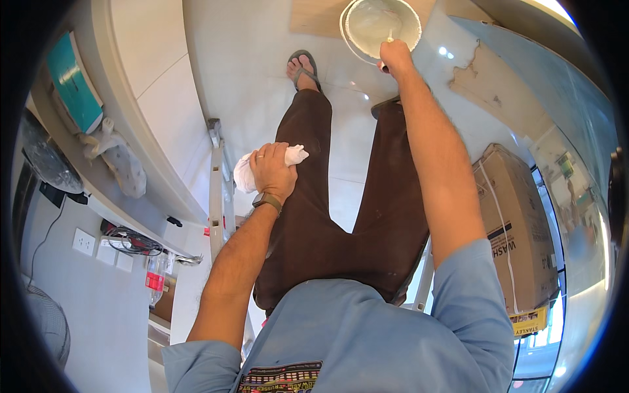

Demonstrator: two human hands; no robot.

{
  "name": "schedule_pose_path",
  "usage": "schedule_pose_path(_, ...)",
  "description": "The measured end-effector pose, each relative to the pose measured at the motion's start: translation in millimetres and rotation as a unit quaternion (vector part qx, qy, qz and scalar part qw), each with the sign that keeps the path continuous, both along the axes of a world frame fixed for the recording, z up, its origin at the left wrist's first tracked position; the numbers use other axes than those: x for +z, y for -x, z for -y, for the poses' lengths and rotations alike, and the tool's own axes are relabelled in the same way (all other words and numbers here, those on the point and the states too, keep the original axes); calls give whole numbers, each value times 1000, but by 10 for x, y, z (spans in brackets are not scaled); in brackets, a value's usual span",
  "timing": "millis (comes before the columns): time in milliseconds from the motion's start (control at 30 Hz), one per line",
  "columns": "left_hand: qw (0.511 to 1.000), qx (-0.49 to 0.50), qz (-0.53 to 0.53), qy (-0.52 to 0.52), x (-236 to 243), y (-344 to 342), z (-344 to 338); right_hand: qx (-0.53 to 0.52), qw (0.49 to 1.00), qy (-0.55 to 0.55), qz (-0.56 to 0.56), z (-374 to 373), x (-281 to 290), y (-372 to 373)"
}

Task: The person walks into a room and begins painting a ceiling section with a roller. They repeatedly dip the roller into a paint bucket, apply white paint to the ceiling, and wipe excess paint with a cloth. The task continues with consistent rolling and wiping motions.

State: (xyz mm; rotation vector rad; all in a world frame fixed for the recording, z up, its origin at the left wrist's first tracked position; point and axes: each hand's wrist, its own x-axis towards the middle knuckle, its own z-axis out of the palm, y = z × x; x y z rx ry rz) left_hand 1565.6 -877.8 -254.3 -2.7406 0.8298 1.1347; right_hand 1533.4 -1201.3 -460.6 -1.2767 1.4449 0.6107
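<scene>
My left hand (pixel 272 171) rests by my left thigh, its fingers closed round a bunched white cloth (pixel 245 174). The cloth sticks out on both sides of the hand. My right arm stretches far forward, and my right hand (pixel 398 57) is closed at the near rim of a pale bucket (pixel 367 34). It grips a slim hand tool whose dark handle end shows under the fist. A narrow pale part (pixel 390 35) points into the bucket; the tool's exact kind is hidden. Whitish residue coats the bucket's inside, and its wire handle hangs to the left.
Rails of a metal ladder (pixel 217 190) show on both sides of my legs. Shelves at left hold a teal book (pixel 73 82), plastic-wrapped things and cables (pixel 134 241). A cardboard box (pixel 517 229) stands at right beside a glassy panel. A wooden board (pixel 318 18) lies under the bucket.
</scene>
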Motion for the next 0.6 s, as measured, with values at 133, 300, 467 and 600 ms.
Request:
schedule_pose_path(133,1000,2,8,-6,-2,3,-7,135,991,-2,-23,26,-60,-76)
schedule_pose_path(300,1000,6,-4,-19,-3,-23,24,75,995,-36,-59,70,222,98)
schedule_pose_path(467,1000,-1,7,-5,-7,-21,27,76,996,34,-24,117,139,-25)
schedule_pose_path(600,1000,4,4,-4,-12,-23,19,138,990,-8,-34,105,114,-50)
